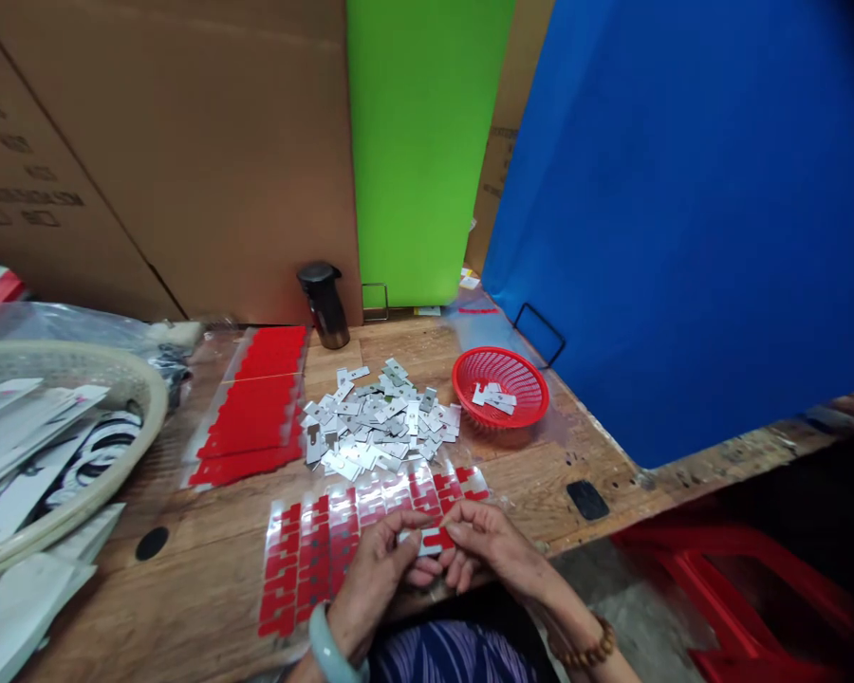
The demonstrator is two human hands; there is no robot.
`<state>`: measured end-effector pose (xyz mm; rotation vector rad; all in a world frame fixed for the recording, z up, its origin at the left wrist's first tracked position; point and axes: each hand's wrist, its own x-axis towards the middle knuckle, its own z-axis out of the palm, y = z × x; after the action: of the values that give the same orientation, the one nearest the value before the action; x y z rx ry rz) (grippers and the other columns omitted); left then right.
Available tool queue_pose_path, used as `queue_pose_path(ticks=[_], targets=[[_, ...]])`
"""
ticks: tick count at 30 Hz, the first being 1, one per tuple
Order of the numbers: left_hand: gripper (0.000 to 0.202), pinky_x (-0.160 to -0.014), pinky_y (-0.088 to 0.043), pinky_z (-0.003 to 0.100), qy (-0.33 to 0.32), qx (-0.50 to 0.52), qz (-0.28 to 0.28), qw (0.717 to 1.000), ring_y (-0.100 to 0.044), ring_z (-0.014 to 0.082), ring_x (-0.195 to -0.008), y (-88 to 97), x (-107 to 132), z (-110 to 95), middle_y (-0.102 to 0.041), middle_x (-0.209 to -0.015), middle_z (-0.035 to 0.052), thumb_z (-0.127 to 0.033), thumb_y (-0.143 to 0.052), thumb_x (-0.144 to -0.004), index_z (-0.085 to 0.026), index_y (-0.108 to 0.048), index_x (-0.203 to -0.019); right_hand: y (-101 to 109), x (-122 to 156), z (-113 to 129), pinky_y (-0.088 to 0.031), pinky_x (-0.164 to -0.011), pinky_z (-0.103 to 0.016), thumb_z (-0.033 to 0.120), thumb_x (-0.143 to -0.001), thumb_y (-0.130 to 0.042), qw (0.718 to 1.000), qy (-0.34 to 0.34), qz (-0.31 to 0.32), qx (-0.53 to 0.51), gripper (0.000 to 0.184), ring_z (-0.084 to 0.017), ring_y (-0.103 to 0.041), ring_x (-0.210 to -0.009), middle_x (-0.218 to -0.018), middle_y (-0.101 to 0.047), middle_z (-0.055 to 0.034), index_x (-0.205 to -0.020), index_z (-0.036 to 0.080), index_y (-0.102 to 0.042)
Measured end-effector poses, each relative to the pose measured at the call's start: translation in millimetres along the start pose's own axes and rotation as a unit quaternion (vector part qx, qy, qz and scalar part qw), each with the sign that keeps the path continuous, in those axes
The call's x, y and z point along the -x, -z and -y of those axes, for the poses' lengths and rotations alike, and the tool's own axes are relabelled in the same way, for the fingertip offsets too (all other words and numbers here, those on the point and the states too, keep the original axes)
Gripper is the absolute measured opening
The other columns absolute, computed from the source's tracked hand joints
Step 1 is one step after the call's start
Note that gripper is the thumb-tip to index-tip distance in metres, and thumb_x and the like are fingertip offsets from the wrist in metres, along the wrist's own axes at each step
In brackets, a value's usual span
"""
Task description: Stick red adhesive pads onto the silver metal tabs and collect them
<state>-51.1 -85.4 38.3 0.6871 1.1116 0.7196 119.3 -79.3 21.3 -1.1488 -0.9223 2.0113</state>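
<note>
On the tabletop [530, 498], by its front edge at right, I can pass beside the black patch [587, 500]; toward the far edge, the heaped plates [380, 417], red basket [502, 362] and blue panel [683, 228] obstruct me.

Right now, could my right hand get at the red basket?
Likely yes: nothing tall stands between your right hand and the red basket, though that hand is busy with a small red piece.

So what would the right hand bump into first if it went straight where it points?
Probably the left hand, just past the small red-and-white piece in between, though depth is unclear.
</note>
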Motion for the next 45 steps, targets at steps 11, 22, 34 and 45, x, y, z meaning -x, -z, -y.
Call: queue_pose_path(ticks=[11, 22, 34, 45], targets=[[0.047, -0.075, -0.050, 0.028, -0.019, 0.103, -0.060, 0.993, -0.065, 0.0173, -0.079, 8.5, -8, 8, -0.066, -0.093, 0.0110, -0.035, -0.076, -0.062, -0.013, -0.057, -0.098, 14, -44, 61, -0.053, -0.058, -0.026, 0.038, -0.085, -0.051, 0.962, 0.219, -0.149, 0.068, 0.033, -0.013, -0.064, -0.062, -0.086, -0.066, -0.0057, -0.110, 0.017, -0.051], [0.045, -0.071, -0.049, 0.027, -0.037, 0.122, -0.063, 0.990, -0.065, 0.0164, -0.075, 11.7, -14, 18, -0.067, -0.087, 0.0095, -0.036, -0.080, -0.057, -0.014, -0.061, -0.091, -16, -132, 75, -0.036, -0.085, -0.034, 0.002, -0.077, -0.044, 0.760, 0.310, -0.150, 0.551, 0.030, -0.021, -0.049, -0.094, -0.101, -0.058, -0.0105, -0.095, 0.016, -0.063], [0.045, -0.070, -0.051, 0.028, -0.041, 0.125, -0.082, 0.988, -0.066, 0.0174, -0.074, 8.4, -11, 15, -0.067, -0.085, 0.0099, -0.038, -0.079, -0.058, -0.013, -0.061, -0.090, -19, -117, 71, -0.043, -0.070, -0.029, 0.023, -0.084, -0.048, 0.841, 0.288, -0.175, 0.422, 0.017, -0.017, -0.056, -0.075, -0.077, -0.062, -0.0054, -0.078, 0.015, -0.062], [0.028, -0.057, -0.047, 0.021, -0.128, 0.162, -0.073, 0.976, -0.054, 0.0072, -0.054, -16.4, -9, -15, -0.059, -0.064, -0.0028, -0.035, -0.071, -0.069, -0.014, -0.060, -0.082, -40, -30, 4, -0.046, -0.044, -0.018, 0.039, -0.059, -0.077, 0.981, 0.096, -0.120, -0.119, 0.037, -0.010, -0.059, -0.045, -0.056, -0.062, 0.0016, -0.074, 0.016, -0.051]])
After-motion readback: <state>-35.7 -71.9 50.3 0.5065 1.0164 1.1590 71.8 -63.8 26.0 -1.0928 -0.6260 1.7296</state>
